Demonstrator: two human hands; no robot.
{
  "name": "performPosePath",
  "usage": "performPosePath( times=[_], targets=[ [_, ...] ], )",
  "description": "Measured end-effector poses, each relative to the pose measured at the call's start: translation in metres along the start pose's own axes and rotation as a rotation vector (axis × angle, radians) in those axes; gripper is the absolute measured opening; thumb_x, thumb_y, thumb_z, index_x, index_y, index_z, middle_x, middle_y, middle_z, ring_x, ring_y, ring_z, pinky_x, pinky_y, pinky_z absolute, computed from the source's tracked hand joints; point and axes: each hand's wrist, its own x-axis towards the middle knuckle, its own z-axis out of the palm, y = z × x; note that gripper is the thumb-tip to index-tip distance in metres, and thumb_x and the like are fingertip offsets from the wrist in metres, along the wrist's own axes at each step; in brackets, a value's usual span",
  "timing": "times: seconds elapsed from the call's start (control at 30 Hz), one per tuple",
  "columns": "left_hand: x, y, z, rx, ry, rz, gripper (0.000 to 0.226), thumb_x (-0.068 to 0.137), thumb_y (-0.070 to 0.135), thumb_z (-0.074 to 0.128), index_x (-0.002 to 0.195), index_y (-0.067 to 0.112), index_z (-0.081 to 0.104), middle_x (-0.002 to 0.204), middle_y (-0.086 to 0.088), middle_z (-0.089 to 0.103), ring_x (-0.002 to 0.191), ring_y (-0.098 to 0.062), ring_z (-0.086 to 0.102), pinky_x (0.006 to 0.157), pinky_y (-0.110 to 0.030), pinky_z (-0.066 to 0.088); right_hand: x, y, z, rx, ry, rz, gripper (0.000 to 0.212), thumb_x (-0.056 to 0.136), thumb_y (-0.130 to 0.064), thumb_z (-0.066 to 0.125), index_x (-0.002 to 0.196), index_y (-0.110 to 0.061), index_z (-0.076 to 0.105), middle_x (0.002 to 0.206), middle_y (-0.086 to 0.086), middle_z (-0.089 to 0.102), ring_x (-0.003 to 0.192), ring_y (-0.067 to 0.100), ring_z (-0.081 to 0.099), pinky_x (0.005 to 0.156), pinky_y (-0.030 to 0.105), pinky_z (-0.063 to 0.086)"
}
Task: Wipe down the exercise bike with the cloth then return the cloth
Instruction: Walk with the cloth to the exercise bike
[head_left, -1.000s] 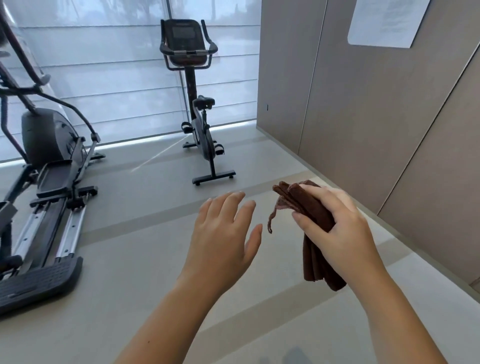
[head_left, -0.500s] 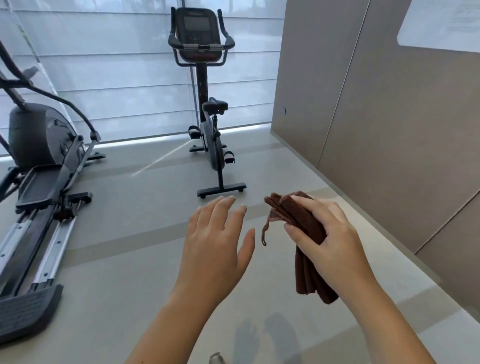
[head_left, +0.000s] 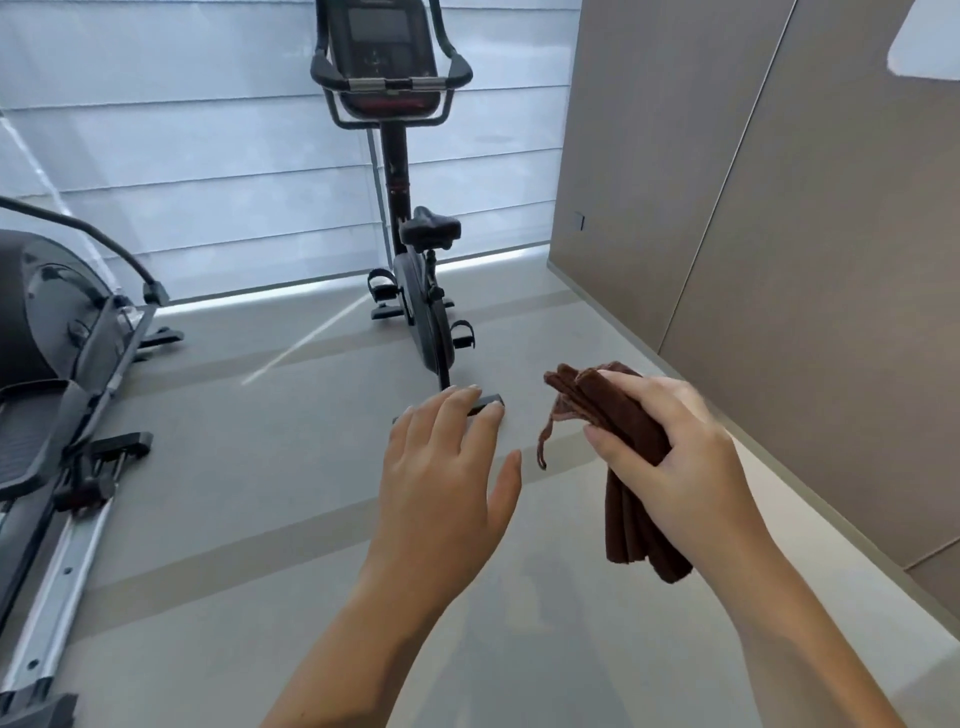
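A black exercise bike (head_left: 415, 291) stands upright ahead of me by the window, its console and handlebars at the top of the view, its saddle facing me. My right hand (head_left: 665, 462) grips a folded brown cloth (head_left: 631, 530), whose lower end hangs below my fingers and whose loose thread dangles on the left. My left hand (head_left: 447, 467) is held out flat with straight fingers, holding nothing; it covers part of the bike's rear floor bar. Both hands are well short of the bike.
An elliptical trainer (head_left: 62, 374) fills the left side, its rails running toward me. A beige panelled wall (head_left: 779, 208) runs along the right. White blinds (head_left: 197, 156) cover the window behind the bike. Grey floor (head_left: 249, 493) lies between me and the bike.
The bike has grown larger and nearer in view as I moved toward it. Both hands keep the same pose, the cloth still in my right hand.
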Motion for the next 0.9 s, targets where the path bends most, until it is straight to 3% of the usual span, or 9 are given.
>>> performPosePath(
  times=[0.13,0.3,0.37,0.6,0.77,0.9],
  targets=[
    [0.059,-0.016,0.048,0.009,-0.012,0.002,0.036,0.081,0.028,0.054,0.109,0.007,0.061,0.114,-0.013,0.063,0.107,-0.032,0.056,0.093,-0.045,0.041,0.064,0.04,0.016,0.017,0.006,0.036,0.041,0.08,-0.031,0.065,0.12,-0.033,0.057,0.12,-0.006,0.053,0.106,-0.003,0.048,0.076,-0.007,0.029],
    [0.152,-0.024,0.126,0.011,-0.032,0.056,0.039,0.084,0.033,0.045,0.11,0.009,0.061,0.115,-0.012,0.062,0.107,-0.031,0.056,0.094,-0.046,0.041,0.162,0.108,0.02,0.019,0.048,0.071,0.042,0.08,-0.031,0.066,0.121,-0.032,0.057,0.122,-0.005,0.052,0.108,0.011,0.052,0.081,-0.007,0.029],
    [0.198,-0.024,0.157,0.009,-0.039,0.066,0.037,0.084,0.031,0.05,0.11,0.007,0.061,0.115,-0.013,0.062,0.107,-0.031,0.057,0.093,-0.046,0.042,0.208,0.133,0.015,0.006,0.073,0.061,0.042,0.08,-0.029,0.066,0.121,-0.03,0.057,0.121,-0.003,0.052,0.108,0.013,0.053,0.082,-0.007,0.028],
    [0.338,-0.031,0.244,-0.037,-0.025,0.039,0.042,0.084,0.034,0.04,0.11,0.007,0.061,0.114,-0.012,0.062,0.106,-0.032,0.056,0.094,-0.045,0.042,0.357,0.197,0.006,-0.059,0.087,0.005,0.041,0.079,-0.038,0.063,0.119,-0.033,0.058,0.121,-0.006,0.052,0.107,0.011,0.052,0.084,-0.005,0.031],
    [0.401,-0.052,0.298,-0.025,-0.033,0.036,0.032,0.083,0.025,0.058,0.108,0.005,0.063,0.112,-0.014,0.063,0.104,-0.033,0.058,0.092,-0.047,0.042,0.426,0.241,0.022,-0.014,0.008,0.053,0.039,0.079,-0.038,0.063,0.118,-0.04,0.057,0.123,-0.009,0.051,0.11,0.007,0.051,0.086,-0.004,0.03],
    [0.462,-0.075,0.359,-0.037,-0.053,0.029,0.033,0.082,0.025,0.057,0.107,0.006,0.062,0.112,-0.014,0.063,0.105,-0.033,0.057,0.092,-0.048,0.043,0.496,0.286,0.04,-0.053,0.004,0.071,0.039,0.079,-0.037,0.064,0.118,-0.039,0.057,0.122,-0.01,0.052,0.109,0.007,0.051,0.085,-0.001,0.033]
  ],
)
